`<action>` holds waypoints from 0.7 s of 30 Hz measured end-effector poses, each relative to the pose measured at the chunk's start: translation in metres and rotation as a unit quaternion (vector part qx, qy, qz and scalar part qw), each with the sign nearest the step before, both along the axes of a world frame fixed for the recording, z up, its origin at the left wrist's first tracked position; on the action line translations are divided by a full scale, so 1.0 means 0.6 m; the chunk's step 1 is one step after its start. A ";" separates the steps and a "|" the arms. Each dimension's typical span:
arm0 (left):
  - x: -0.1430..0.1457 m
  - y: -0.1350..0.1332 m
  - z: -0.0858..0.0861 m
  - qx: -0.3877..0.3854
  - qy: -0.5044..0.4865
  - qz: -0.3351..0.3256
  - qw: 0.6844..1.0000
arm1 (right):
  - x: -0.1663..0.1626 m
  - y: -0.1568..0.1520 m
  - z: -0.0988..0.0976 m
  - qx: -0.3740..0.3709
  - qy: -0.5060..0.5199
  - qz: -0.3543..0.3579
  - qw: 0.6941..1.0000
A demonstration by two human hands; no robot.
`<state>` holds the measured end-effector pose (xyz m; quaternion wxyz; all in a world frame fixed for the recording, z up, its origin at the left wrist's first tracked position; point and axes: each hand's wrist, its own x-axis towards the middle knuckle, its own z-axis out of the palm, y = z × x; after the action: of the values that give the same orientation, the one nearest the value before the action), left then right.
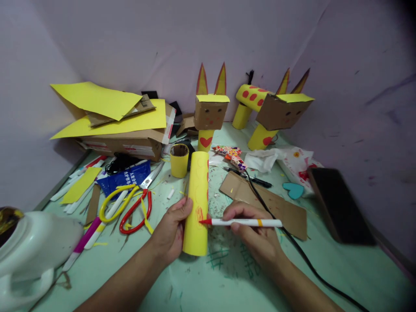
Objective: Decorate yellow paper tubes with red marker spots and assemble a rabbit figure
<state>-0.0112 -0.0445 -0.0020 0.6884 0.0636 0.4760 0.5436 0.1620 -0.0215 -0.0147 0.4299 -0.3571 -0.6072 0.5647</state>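
A yellow paper-covered tube [197,186] stands tilted before me, gripped low on its left side by my left hand [173,225]. Red spots run along its right edge, faint outlined ovals mark its front, and one oval near the bottom is partly coloured red. My right hand [251,229] is closed around a white marker [247,222] with a red tip, which touches that oval. Just behind the tube sits a short yellow tube [179,161]. Farther back stands an animal figure [212,113] with a cardboard head, pointed ears and a red heart.
At left lie red-and-yellow scissors [134,208], a purple marker [87,234] and a white jug [35,247]. A cardboard box [123,145] carries yellow sheets. To the right are a patterned glue gun [230,156] with a black cord, a cardboard strip [292,216], a phone [339,206] and another figure [282,112].
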 end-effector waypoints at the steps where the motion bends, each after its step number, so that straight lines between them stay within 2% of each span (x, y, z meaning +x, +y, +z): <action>1: 0.000 0.001 0.000 0.001 0.002 -0.006 1.000 | 0.000 0.000 0.001 0.000 0.001 0.006 1.000; 7: 0.000 0.003 0.001 0.018 0.020 -0.007 1.000 | -0.001 0.002 0.004 0.001 -0.003 -0.009 1.000; 11: 0.000 0.001 -0.001 0.042 0.025 -0.040 0.998 | 0.001 0.003 0.003 0.010 -0.001 0.006 1.000; 17: -0.001 -0.003 -0.008 0.067 0.024 -0.039 0.997 | -0.001 0.001 0.008 0.025 -0.034 -0.056 0.998; 21: -0.001 -0.004 -0.008 0.083 0.021 -0.050 0.995 | -0.002 0.001 0.007 0.026 -0.028 -0.040 0.998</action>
<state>-0.0116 -0.0467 -0.0066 0.6967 0.1557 0.4397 0.5450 0.1611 -0.0210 -0.0102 0.4442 -0.3854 -0.6189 0.5207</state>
